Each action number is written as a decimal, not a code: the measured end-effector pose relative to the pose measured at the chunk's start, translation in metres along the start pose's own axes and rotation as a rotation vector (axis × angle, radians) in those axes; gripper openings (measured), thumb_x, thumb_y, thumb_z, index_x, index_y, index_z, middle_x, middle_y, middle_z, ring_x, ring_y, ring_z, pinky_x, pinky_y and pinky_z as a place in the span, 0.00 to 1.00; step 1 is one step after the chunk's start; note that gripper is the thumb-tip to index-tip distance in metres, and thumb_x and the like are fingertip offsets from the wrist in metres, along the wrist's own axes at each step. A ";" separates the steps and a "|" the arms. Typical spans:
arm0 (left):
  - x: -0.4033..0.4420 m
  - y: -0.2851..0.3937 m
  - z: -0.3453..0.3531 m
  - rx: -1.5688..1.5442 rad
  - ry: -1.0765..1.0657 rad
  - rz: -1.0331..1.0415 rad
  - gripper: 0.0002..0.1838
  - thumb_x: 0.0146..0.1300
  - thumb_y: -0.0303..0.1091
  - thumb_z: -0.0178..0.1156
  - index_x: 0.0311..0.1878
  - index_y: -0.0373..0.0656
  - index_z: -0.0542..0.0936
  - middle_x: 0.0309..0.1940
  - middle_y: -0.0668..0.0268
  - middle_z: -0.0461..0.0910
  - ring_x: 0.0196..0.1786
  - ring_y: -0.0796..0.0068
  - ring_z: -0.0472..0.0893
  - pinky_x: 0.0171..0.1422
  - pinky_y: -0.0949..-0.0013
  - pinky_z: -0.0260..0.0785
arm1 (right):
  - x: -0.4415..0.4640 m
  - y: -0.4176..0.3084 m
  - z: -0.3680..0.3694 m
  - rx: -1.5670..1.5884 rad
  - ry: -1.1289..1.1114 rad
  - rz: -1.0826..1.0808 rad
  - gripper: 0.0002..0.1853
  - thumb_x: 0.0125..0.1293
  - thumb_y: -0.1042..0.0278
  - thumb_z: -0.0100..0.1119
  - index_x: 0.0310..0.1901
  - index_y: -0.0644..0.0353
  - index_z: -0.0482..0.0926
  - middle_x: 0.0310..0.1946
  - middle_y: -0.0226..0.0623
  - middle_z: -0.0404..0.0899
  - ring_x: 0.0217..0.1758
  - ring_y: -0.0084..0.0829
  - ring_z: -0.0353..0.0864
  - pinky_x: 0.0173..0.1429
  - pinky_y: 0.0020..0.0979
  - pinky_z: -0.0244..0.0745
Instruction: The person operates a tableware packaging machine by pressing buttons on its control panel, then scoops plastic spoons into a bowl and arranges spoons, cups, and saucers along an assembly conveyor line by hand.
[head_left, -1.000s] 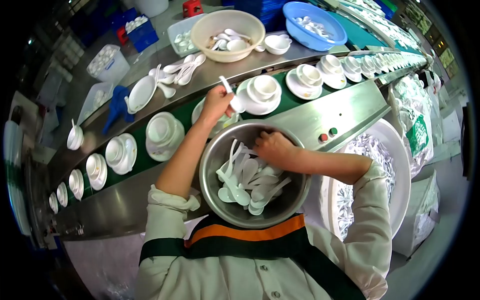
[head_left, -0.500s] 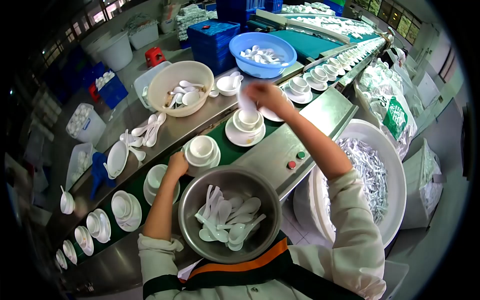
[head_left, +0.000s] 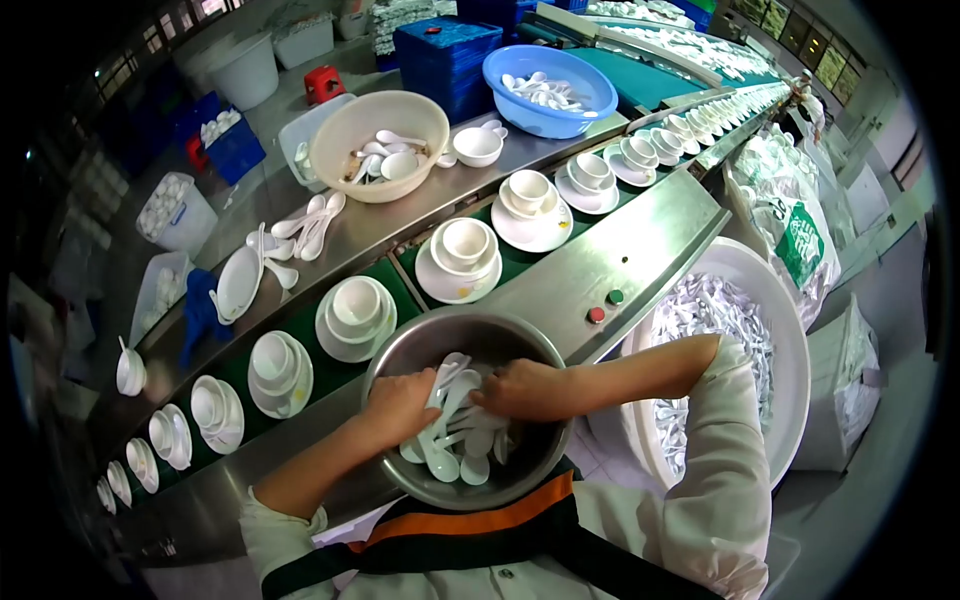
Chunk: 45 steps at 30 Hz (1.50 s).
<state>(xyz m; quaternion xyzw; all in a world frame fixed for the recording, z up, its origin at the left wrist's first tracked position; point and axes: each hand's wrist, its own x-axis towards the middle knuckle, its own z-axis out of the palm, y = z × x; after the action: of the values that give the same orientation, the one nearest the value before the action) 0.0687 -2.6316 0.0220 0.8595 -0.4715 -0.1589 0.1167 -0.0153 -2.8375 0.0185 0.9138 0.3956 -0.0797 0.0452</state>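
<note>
A steel bowl (head_left: 540,345) stands against my apron, with several white spoons (head_left: 474,440) inside. My left hand (head_left: 402,402) is closed at the bowl's left side, its fingers on spoon handles. Over the bowl's right part, my right hand (head_left: 522,389) is also closed, touching the spoons; its fingertips are partly hidden. Just beyond the bowl, a green conveyor belt (head_left: 402,268) carries sets of plates with stacked bowls, among them one set (head_left: 458,262) behind the bowl and another (head_left: 356,308) to its left.
On the steel ledge are a cream basin (head_left: 430,120), a blue basin (head_left: 550,122), a small bowl (head_left: 478,147), an oval dish (head_left: 238,285) and loose spoons (head_left: 313,225). A white tub (head_left: 790,400) of wrapped items stands at right. A distant person (head_left: 806,100) is at upper right.
My left hand has come from the belt into the steel bowl. My right hand has come back from the plate sets to the spoons. The dish sets have shifted along the belt.
</note>
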 end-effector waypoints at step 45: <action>-0.020 -0.022 -0.043 -0.560 0.413 -0.363 0.12 0.55 0.41 0.58 0.30 0.41 0.79 0.24 0.58 0.78 0.29 0.65 0.79 0.36 0.64 0.69 | 0.048 0.133 0.049 -0.144 0.176 0.507 0.09 0.59 0.60 0.51 0.28 0.55 0.77 0.22 0.41 0.78 0.28 0.36 0.80 0.32 0.35 0.74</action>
<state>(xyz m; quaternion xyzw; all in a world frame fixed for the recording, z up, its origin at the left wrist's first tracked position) 0.0926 -2.6011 0.0575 0.8776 -0.2169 -0.1234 0.4092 0.1090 -2.9007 -0.0355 0.9815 0.1614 0.0423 0.0941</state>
